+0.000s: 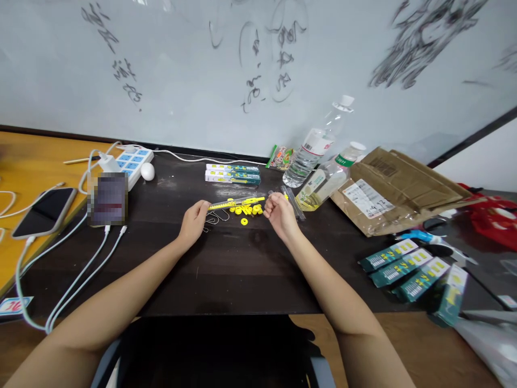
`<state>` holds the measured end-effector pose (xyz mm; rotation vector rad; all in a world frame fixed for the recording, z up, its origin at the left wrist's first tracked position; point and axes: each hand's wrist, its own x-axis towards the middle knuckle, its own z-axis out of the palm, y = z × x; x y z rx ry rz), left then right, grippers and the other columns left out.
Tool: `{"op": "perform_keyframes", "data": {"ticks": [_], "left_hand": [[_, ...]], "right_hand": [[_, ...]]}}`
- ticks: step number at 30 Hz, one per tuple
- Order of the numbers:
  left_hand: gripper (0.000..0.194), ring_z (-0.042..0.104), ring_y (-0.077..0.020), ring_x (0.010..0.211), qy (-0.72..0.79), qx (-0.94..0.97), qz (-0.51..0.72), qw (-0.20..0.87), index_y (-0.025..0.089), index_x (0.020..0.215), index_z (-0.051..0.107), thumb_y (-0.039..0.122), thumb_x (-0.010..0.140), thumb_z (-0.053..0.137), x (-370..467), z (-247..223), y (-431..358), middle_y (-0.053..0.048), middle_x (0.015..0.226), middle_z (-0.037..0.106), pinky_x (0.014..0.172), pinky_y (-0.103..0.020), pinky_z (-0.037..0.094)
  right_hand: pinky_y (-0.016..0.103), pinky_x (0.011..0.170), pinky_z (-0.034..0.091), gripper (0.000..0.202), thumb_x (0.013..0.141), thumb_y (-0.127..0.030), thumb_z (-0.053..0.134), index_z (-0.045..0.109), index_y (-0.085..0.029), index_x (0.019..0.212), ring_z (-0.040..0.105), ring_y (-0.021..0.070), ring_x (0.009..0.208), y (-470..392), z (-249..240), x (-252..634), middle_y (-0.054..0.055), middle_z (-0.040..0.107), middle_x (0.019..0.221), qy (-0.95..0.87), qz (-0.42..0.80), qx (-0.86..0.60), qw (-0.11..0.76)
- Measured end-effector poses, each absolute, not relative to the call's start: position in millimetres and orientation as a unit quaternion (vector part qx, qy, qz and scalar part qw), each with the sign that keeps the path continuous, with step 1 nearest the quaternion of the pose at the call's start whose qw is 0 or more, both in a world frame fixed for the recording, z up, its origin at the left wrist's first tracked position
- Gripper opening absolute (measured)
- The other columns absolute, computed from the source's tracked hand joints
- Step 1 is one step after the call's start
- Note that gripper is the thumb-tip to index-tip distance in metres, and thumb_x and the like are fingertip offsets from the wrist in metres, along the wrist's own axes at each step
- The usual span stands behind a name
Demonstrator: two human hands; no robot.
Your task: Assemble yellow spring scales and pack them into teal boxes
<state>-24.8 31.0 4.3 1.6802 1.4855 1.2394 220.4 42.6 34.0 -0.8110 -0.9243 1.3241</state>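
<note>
My left hand (194, 222) is closed around the near end of a thin clear-and-yellow tube (221, 205), which points right, toward my other hand. My right hand (280, 213) is curled with fingertips pinched together; what they hold, if anything, is too small to make out. Between the hands lies a pile of small yellow pieces (255, 209), with a single yellow ring (244, 221) in front. Thin bent metal wires (217, 217) rest beside my left fingers. Clear plastic strips (294, 203) lie just right of my right hand.
Two small boxes (232, 178) lie at the back, near a snack packet (281, 157). Two bottles (310, 153) (330, 177) and a cardboard parcel (388, 188) stand right. Several green boxes (420, 272) line the right front. Phones (45, 212), cables and a power strip (133, 161) occupy the left.
</note>
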Motion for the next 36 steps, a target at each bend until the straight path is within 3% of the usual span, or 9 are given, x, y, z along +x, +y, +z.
{"op": "perform_keyframes", "data": {"ticks": [10, 36], "left_hand": [[0.036, 0.042, -0.0131, 0.06, 0.553, 0.639, 0.446, 0.295, 0.019, 0.075, 0.055, 0.044, 0.09, 0.034, -21.7, 1.6, 30.6, 0.003, 0.06, 0.041, 0.057, -0.023, 0.032], [0.039, 0.037, -0.0135, 0.057, 0.553, 0.643, 0.43, 0.311, 0.019, 0.075, 0.055, 0.047, 0.089, 0.032, -17.8, 2.1, 28.1, 0.003, 0.057, 0.036, 0.056, -0.025, 0.029]], "right_hand": [[0.018, 0.044, 0.035, 0.023, 0.07, -0.031, 0.072, 0.054, -0.023, 0.083, 0.042, 0.0074, 0.051, 39.5, 27.8, 213.8, -0.008, 0.044, 0.058, -0.409, 0.57, -0.349, 0.622], [0.017, 0.045, 0.039, 0.026, 0.073, -0.035, 0.071, 0.052, -0.024, 0.085, 0.047, 0.0073, 0.052, 41.4, 23.1, 214.8, -0.008, 0.048, 0.059, -0.421, 0.547, -0.347, 0.635]]}}
